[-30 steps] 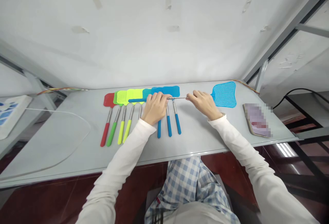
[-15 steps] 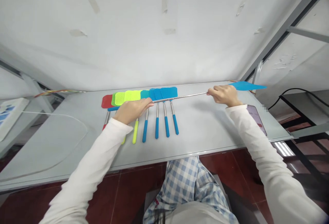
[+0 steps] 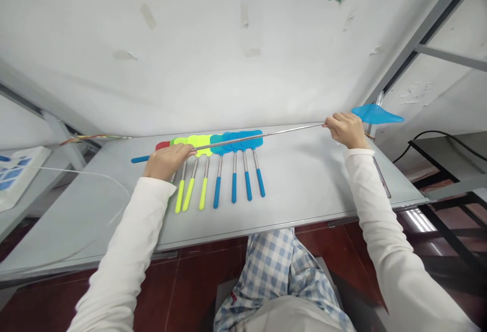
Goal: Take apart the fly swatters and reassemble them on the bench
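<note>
A blue telescopic fly swatter (image 3: 376, 114) is stretched out level above the table, its thin metal rod spanning between my hands. My left hand (image 3: 167, 162) is closed around the rod near the blue handle, which sticks out to the left. At the other end, my right hand (image 3: 347, 130) grips the rod close to the blue head. Beneath the rod lies a row of shorter fly swatters with overlapping heads: several blue ones (image 3: 251, 141), yellow ones (image 3: 201, 152) and a red one (image 3: 162, 145). Their handles point towards me; my left hand and sleeve hide some.
The grey table (image 3: 297, 190) stands against a white wall (image 3: 190, 78). A phone (image 3: 381, 177) lies at its right edge, partly behind my right sleeve. A white cable (image 3: 91, 173) runs across the left side, and coloured wires (image 3: 87, 139) lie at the back left. A metal frame rises on the right.
My hands have moved apart, the left one leftward and the right one rightward and up. The swatter's rod is longer between them, and its handle sticks out further left.
</note>
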`<state>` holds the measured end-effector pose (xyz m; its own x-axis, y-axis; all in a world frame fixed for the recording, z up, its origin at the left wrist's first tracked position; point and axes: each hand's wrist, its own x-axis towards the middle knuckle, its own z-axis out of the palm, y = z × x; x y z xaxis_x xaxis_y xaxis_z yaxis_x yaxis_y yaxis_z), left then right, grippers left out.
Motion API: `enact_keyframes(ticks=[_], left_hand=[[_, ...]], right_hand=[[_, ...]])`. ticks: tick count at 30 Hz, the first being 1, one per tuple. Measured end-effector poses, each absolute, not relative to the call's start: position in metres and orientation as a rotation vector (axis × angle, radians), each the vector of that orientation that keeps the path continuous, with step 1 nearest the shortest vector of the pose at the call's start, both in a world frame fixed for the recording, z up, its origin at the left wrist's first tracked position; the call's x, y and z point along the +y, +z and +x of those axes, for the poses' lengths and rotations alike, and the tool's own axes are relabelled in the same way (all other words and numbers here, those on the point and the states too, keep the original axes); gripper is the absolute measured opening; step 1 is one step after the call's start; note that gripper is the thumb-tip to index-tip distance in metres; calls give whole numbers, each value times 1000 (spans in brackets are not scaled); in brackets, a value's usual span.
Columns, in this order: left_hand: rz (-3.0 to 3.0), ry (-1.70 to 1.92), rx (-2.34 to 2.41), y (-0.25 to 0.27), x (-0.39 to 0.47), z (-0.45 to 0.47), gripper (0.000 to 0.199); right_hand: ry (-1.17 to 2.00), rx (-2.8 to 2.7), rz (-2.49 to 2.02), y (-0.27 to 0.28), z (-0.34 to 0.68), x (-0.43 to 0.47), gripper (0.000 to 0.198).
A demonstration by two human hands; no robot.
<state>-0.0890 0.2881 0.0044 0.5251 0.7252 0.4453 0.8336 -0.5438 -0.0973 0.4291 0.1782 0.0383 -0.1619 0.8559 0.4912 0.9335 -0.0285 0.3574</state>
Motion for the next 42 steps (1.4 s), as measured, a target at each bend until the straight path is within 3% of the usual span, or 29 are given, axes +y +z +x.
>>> enact_keyframes(ticks=[7,15,26,34,42], left_hand=[[-2345,-480,-1465,1,297,-91,48],[-2472,-328,-1336,2,283,-93,56],[-2524,-269,-1231,30,255,-23,58],[-2524,-75,-1131,38,230,18,62],[-2547,-63,-1117,41,220,39,63]], right_hand=[[-831,-2266,-2057,28,420,191,54],[-733,-2441,-2292,16,422,162,53],[-545,-2464,-2203,46,357,167,38],[-483,-2609,-2080,61,292,163,50],[-437,-2643,-2020,72,263,163,49]])
